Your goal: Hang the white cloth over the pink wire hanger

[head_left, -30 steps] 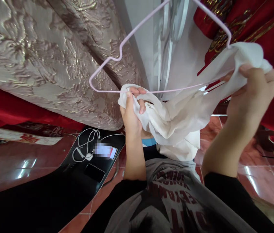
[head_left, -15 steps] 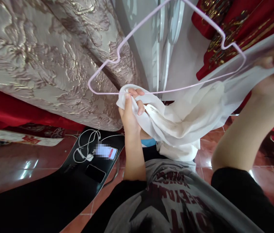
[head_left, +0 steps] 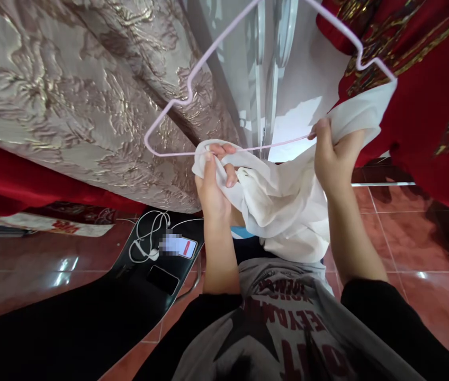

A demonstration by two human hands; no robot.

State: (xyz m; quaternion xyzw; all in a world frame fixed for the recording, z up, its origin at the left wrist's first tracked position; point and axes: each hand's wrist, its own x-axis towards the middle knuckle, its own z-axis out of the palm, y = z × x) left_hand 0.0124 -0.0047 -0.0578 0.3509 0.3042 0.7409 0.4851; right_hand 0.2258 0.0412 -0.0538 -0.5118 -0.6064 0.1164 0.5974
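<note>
A pale pink hanger (head_left: 208,55) hangs in front of me, its top out of the picture. White sheer cloth (head_left: 284,196) drapes below the bar and over my lap. My left hand (head_left: 216,177) is closed on a fold of the cloth, thumb against the fingers, touching the bar left of its middle. Toward the hanger's right end, my right hand (head_left: 333,151) grips the cloth at the bar. From there the cloth wraps up over the hanger's right corner. The fingers of my right hand are partly hidden by the cloth.
A shiny embossed beige fabric (head_left: 89,106) hangs at left, red garments (head_left: 427,116) with gold embroidery at right. On a black chair (head_left: 69,312) lie a lit phone (head_left: 187,247), a dark phone (head_left: 163,280) and white earphones (head_left: 139,254). Red tiles (head_left: 407,238) cover the floor.
My right hand has come in from the far right to the hanger's bar, and the cloth stretched out there now covers the hanger's right corner. My left hand keeps its hold.
</note>
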